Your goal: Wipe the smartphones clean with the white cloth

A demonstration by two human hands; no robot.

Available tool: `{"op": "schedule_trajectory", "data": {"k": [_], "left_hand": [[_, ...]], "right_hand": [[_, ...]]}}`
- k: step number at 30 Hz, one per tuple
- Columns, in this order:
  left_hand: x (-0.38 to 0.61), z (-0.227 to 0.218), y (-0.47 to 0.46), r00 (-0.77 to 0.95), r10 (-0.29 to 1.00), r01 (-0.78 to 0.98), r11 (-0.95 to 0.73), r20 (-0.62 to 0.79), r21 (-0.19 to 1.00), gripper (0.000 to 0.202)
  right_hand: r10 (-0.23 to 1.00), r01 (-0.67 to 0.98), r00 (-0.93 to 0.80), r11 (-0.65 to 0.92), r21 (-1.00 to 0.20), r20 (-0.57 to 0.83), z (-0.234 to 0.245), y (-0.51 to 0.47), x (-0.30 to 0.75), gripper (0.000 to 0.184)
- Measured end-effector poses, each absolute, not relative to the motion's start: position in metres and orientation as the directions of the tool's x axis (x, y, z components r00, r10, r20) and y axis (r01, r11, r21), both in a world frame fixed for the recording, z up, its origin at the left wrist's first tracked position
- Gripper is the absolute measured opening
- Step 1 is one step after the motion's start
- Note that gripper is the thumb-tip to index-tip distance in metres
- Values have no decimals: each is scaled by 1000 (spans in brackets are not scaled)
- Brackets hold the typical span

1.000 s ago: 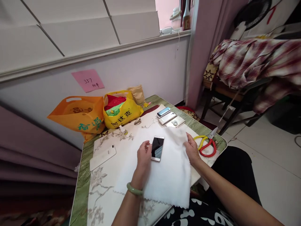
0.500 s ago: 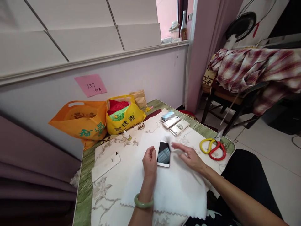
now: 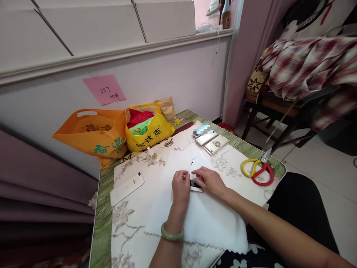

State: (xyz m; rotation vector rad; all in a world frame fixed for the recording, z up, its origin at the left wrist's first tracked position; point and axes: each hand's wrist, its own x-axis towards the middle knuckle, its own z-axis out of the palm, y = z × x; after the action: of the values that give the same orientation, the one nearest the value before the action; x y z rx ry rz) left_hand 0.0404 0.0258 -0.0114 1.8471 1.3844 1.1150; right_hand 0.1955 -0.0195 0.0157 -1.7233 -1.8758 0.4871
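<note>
A white cloth (image 3: 200, 219) lies spread on the table (image 3: 103, 193). Its far right part is folded over a dark-screened phone (image 3: 196, 186), of which only the near end shows. My left hand (image 3: 181, 188), with a green bangle at the wrist, pinches the phone's left edge through the cloth. My right hand (image 3: 209, 181) presses the folded cloth down onto the phone, fingers curled over it.
A white phone (image 3: 126, 183) lies to the left. Three more phones (image 3: 210, 138) sit at the far side. Red and yellow scissors (image 3: 258, 171) lie at the right edge. Orange bag (image 3: 95, 134) and yellow bag (image 3: 146, 128) stand by the wall. A chair with plaid cloth (image 3: 301, 67) is right.
My right hand has pulled the cloth's right part leftward over the phone, which lay bare before. My left hand has stayed at the phone's left edge.
</note>
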Motion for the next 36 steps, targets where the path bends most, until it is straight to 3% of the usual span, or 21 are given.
{"op": "schedule_trajectory", "data": {"k": [5,10,14,16,19,22,26,31,36], "left_hand": [[36,-11,30,109,954,466,-297,279,834,17],[34,-13,33,98,974,382,-227,204,896,17],[38,-9,31,152,961,459,-274,229,845,13],[42,-4,27,192,947,534,-320,257,783,12],[51,3,15,254,916,698,-395,309,597,19],[59,9,5,272,922,825,-370,275,427,47],[60,14,-1,327,929,866,-368,174,337,63],[56,15,-1,369,918,856,-397,147,332,68],[51,11,5,379,902,793,-432,208,431,62]], "right_hand": [[996,824,-10,60,-564,91,13,-13,196,19],[989,810,-106,143,-568,98,11,-25,202,13],[989,858,47,31,-512,139,9,-5,217,16],[973,868,161,-60,-493,166,7,7,222,17],[953,865,226,-101,-491,202,1,10,224,17],[972,848,105,22,-530,208,-3,-2,224,17],[985,828,5,92,-553,171,0,-10,229,18],[958,830,225,-92,-550,180,1,5,231,17],[938,828,246,-74,-556,243,-7,2,228,17]]}}
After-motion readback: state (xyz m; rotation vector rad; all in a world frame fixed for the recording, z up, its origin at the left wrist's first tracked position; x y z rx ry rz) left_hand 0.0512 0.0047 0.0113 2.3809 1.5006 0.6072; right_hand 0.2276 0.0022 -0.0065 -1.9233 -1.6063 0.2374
